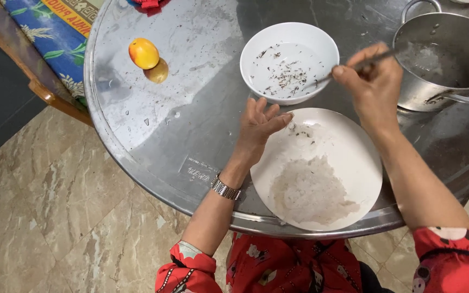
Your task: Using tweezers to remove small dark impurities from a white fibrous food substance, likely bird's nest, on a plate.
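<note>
Closest to the camera is the flat white round plate (354, 163), sitting at the near edge of the round shiny metal table (191, 119), with a thin patch of pale white grains (310, 192) spread over its near half and a few dark specks up by the far rim. The left hand (259, 127) rests right at that far-left rim, fingers loosely open and stretched toward the specks, holding nothing.

A bit further out, the right hand (373, 81) is pinched shut on a thin metal utensil (354, 68), looks like a spoon handle or a skewer, hard to say which. Its long axis runs roughly left to right, tilted slightly, with the working end pointing left and down into the white round bowl (289, 61) of water with dark bits floating in it. So the bowl lies up and left of the right hand, straight beyond the left one.

Far right there's a steel pot with handles (446, 54), and far left a yellow-orange fruit (143, 53).
</note>
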